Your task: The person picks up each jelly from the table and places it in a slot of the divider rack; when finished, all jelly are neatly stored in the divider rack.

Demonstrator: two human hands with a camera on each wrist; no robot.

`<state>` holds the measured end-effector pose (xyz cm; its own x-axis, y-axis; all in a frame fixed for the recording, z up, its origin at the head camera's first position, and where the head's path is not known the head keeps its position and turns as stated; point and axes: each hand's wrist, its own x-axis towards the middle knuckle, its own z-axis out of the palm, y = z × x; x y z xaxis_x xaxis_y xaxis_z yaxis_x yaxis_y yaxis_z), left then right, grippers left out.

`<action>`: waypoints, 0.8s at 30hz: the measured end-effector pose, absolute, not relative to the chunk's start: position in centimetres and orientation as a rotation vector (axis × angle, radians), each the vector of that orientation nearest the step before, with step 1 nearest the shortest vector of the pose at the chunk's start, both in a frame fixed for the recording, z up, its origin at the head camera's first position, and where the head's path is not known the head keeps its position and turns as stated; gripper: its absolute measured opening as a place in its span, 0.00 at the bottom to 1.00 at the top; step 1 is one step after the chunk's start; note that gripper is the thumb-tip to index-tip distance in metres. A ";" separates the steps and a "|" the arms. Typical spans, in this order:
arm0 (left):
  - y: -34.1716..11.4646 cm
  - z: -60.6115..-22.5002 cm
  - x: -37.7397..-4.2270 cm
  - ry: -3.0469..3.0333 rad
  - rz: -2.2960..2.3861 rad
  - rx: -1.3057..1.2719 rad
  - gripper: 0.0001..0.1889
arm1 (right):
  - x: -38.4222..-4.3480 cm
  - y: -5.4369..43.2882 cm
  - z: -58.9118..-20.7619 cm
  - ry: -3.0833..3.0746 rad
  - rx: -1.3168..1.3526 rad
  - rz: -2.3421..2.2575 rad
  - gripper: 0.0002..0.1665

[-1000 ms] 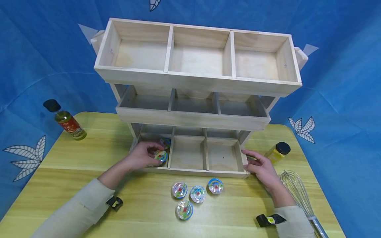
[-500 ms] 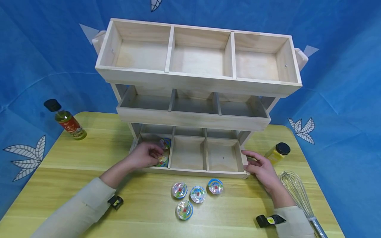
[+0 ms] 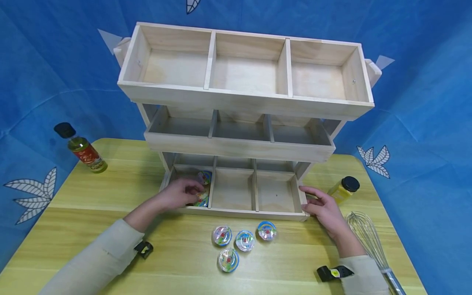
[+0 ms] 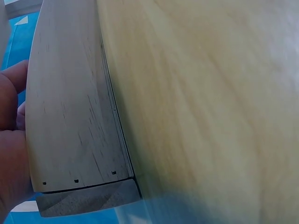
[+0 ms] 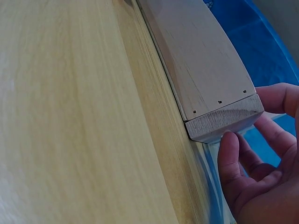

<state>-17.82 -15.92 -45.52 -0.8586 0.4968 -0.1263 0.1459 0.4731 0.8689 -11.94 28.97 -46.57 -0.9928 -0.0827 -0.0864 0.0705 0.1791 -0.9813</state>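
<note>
- While the table (image 3: 166,254) carries everything, the shelf (image 3: 239,148) takes up most of its back: three tiers, three bins each. A hard push on the lowest tier could make it slide.
- The whisk (image 3: 379,252) lies close beside the right sleeve (image 3: 363,273); an elbow swinging out might knock it off the edge.
- The bottle (image 3: 84,150) stands near the left edge, well apart from both hands, so little threatens it.
- The left hand (image 3: 178,192) reaches into the lowest tier's left bin (image 3: 195,210), fingers bent over the near cup (image 3: 202,200). Its fingertips are hidden, so I cannot tell whether they pinch it; a hasty lift could drag the cup along.
- The right hand (image 3: 324,211) holds that tier's right front corner between thumb and forefinger; if that slackens, the shelf may shift under a nudge.
- The jar (image 3: 344,189) stands just behind its knuckles; a backward flick could topple it.
- The far cup (image 3: 205,177) shares the near cup's bin. Four loose cups (image 3: 228,260) sit in front; a sweeping sleeve would scatter them.
</note>
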 end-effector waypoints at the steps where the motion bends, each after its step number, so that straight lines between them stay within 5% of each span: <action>1: -15.9 -45.5 -17.8 2.365 1.339 0.543 0.15 | -11.9 29.0 -46.6 2.321 -0.011 -1.936 0.33; 24: -16.4 -44.9 -16.5 2.452 1.376 0.678 0.20 | -12.0 29.1 -46.7 2.337 -0.001 -1.928 0.33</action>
